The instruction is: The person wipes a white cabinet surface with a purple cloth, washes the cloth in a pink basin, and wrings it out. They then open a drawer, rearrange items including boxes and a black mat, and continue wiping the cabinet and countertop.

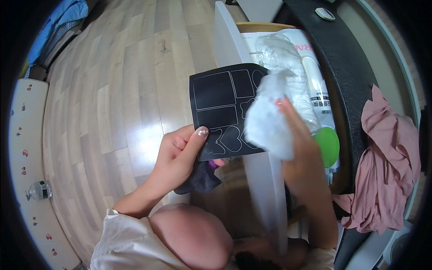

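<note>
My left hand grips the lower left corner of a black sheet with white outlines of rectangles, a heart and other shapes, thumb on its face. A dark cloth item with a purple part hangs beneath that hand; whether the hand holds it too, I cannot tell. My right hand holds a crumpled white tissue or cloth over the right part of the sheet, covering some outlines. Whether the white piece touches the sheet is not clear. The right hand is slightly blurred.
Right of the sheet, an open drawer holds clear-wrapped white pads, printed packages and a green disc. A pink cloth lies on the black surface, with a tape roll farther back. A plastic bottle is at the left.
</note>
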Motion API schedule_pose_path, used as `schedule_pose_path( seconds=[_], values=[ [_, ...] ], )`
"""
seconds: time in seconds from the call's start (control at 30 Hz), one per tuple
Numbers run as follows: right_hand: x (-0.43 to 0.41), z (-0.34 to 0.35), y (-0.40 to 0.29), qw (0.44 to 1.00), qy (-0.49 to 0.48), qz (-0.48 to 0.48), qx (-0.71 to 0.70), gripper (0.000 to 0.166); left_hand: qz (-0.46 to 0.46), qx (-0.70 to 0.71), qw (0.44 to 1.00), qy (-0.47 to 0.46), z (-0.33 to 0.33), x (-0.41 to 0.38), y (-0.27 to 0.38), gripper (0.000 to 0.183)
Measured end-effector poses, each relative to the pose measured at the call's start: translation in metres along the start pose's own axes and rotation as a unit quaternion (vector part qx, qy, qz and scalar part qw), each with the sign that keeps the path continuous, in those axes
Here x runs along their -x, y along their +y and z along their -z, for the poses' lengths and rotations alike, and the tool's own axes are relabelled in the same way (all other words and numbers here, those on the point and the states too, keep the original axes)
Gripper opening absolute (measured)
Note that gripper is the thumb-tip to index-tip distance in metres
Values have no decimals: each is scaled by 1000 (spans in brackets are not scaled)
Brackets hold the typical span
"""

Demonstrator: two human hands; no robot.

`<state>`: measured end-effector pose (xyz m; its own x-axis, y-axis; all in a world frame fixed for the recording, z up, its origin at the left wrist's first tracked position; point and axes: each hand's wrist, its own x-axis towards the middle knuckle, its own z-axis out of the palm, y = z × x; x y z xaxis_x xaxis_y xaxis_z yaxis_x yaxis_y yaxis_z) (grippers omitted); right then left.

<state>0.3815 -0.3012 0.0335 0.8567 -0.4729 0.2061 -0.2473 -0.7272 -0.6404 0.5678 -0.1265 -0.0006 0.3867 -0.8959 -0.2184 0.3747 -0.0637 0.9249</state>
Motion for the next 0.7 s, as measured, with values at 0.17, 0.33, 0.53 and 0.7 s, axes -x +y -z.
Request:
schedule_pose_path(
  seconds=[0.17, 0.33, 0.53, 0.7],
  values=[
    [37, 34, 41, 919, 285, -177, -209, 45, -8, 0, 1000, -13, 1, 0, -5, 36],
    [7, 33, -11, 999, 10, 50, -6, 54, -6, -15, 1000, -2, 0, 4, -7, 35],
    [2, 5, 14, 999, -49, -6, -12, 58, -18, -36, 999, 2, 8, 3, -9, 36],
    [20, 34, 51, 924, 118, -167, -324, 42, -30, -46, 998, 13, 11, 2, -7, 37]
  ],
)
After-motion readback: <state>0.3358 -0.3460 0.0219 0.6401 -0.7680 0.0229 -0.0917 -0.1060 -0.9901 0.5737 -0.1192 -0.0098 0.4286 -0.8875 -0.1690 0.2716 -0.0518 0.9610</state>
